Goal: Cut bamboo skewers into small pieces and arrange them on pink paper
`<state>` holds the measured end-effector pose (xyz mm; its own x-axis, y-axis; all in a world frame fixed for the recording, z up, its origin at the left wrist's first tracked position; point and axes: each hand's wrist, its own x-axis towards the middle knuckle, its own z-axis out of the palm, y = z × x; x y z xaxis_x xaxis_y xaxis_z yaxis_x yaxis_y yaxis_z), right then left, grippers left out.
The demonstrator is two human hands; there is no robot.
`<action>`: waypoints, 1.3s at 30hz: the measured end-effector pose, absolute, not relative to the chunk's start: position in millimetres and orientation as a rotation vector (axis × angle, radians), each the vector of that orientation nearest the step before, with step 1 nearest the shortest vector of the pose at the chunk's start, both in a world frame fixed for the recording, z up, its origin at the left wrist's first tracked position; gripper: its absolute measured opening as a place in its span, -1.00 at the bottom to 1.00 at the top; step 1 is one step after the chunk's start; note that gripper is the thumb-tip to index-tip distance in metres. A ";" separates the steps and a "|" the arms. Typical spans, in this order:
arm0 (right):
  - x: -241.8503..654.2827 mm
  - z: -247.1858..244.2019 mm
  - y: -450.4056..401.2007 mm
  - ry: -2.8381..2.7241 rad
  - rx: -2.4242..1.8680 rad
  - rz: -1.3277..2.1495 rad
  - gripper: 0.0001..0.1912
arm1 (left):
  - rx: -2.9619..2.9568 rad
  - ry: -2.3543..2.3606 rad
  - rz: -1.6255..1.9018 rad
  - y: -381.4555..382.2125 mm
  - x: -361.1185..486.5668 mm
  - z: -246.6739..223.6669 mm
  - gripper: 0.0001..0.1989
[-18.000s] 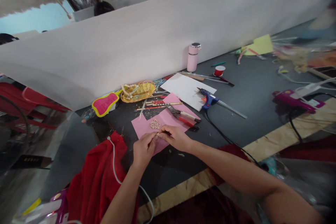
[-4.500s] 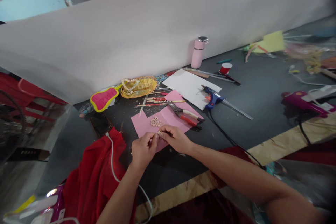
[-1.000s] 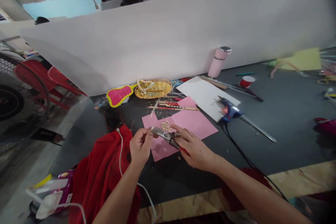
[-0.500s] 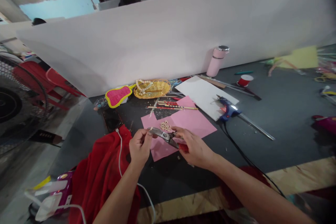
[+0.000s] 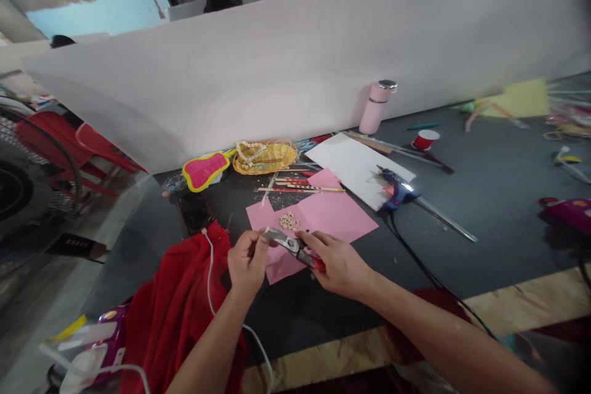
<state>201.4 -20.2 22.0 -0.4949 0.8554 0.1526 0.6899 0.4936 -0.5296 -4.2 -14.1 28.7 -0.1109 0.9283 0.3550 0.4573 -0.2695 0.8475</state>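
Note:
My right hand (image 5: 344,265) is wrapped round the red handles of metal cutting pliers (image 5: 290,244), which point to the left. At the tip of their jaws my left hand (image 5: 248,258) is closed in a pinch. A small pale piece seems to be between its thumb and finger, too small to name. Just beyond the pliers, a little heap of short cream-coloured pieces (image 5: 289,221) lies on a pink sheet of paper (image 5: 341,217). Behind it lie several thin sticks (image 5: 300,189) with red and dark marks.
A blue glue gun (image 5: 396,191) rests by a white board (image 5: 357,166), its cord trailing to the front edge. Further back stand a pink flask (image 5: 373,111), a red spool (image 5: 425,140) and a wicker basket (image 5: 272,159). Red cloth (image 5: 175,295) and a white cable (image 5: 211,271) lie at left.
The fingers of my right hand have drawn in on the pliers' handles. My left hand keeps its pinch at the jaws. The whole view has shifted slightly.

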 end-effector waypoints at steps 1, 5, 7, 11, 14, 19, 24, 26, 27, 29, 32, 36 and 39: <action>201.2 22.0 -20.7 -2.346 -1.281 0.578 -0.34 | 1.706 1.525 1.354 -14.2 -4.2 29.5 -0.76; 201.6 23.3 -22.3 -2.360 -1.292 0.567 -0.41 | 1.702 1.524 1.332 -15.1 -2.5 33.1 -0.77; 202.2 23.5 -22.3 -2.368 -1.315 0.541 -0.44 | 1.695 1.528 1.329 -15.9 -1.8 34.1 -0.76; 202.9 21.7 -19.6 -2.370 -1.313 0.509 -0.42 | 1.625 1.507 1.287 -16.5 -3.1 32.2 -0.75; 204.4 20.9 -16.2 -2.383 -1.277 0.498 -0.35 | 1.482 1.411 1.267 -13.9 -5.3 27.8 -0.73; 210.9 21.0 -10.9 -2.390 -1.202 0.463 -0.32 | 1.145 1.048 1.209 -6.6 -7.1 22.4 -0.71; 215.1 18.4 -8.3 -2.392 -1.160 0.472 -0.32 | 0.989 0.969 1.110 -3.4 -8.0 25.0 -0.68; 214.9 18.5 -9.3 -2.401 -1.176 0.488 -0.34 | 0.973 0.970 1.100 -2.9 -8.1 26.4 -0.68; 214.5 18.9 -10.2 -2.407 -1.191 0.493 -0.36 | 0.970 0.969 1.099 -2.7 -8.1 26.6 -0.67; 213.3 20.4 -12.3 -2.420 -1.232 0.503 -0.38 | 0.975 0.972 1.106 -2.6 -8.0 26.1 -0.67; 211.4 22.0 -14.7 -2.429 -1.297 0.506 -0.42 | 1.006 0.996 1.133 -2.7 -6.5 22.8 -0.68; 209.7 20.6 -14.4 -2.403 -1.354 0.507 -0.43 | 1.101 1.088 1.209 -2.6 -2.2 19.2 -0.72; 210.1 18.4 -12.5 -2.351 -1.377 0.524 -0.40 | 1.229 1.211 1.234 -2.1 -0.1 20.2 -0.79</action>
<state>210.1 -12.5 18.4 -0.4570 0.8809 0.1233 0.7452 0.4548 -0.4876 -0.1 -2.1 20.2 -0.0120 0.9996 0.0271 0.0078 -0.0270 0.9996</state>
